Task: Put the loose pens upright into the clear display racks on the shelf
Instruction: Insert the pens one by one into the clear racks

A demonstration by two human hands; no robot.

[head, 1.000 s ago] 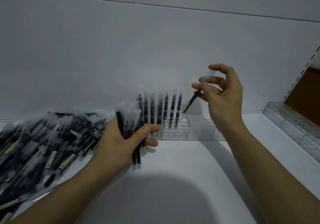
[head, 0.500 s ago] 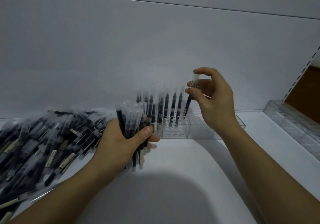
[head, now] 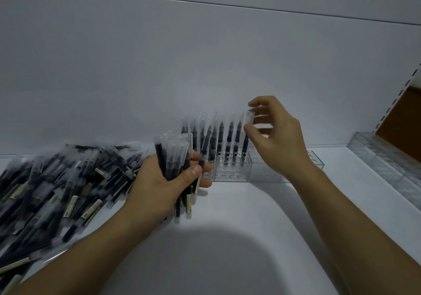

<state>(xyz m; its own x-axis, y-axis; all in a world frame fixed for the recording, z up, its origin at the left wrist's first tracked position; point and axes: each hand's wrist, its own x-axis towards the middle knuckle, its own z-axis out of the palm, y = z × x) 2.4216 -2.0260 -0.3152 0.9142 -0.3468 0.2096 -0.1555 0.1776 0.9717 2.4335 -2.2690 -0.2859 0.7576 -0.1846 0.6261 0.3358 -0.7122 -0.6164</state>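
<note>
A large heap of loose pens sprawls across the left of the white shelf, which suggests most of the job is yet to be done. The left hand grips a bundle of pens, fingers curled round it, just in front of the clear rack. A small cluster of upright pens fills only the rack's left section; the right section looks empty. The right hand pinches one pen by its clear cap between thumb and forefinger. It is upright at the cluster's right edge, apparently entering a slot. More racks stand unfilled at far right.
</note>
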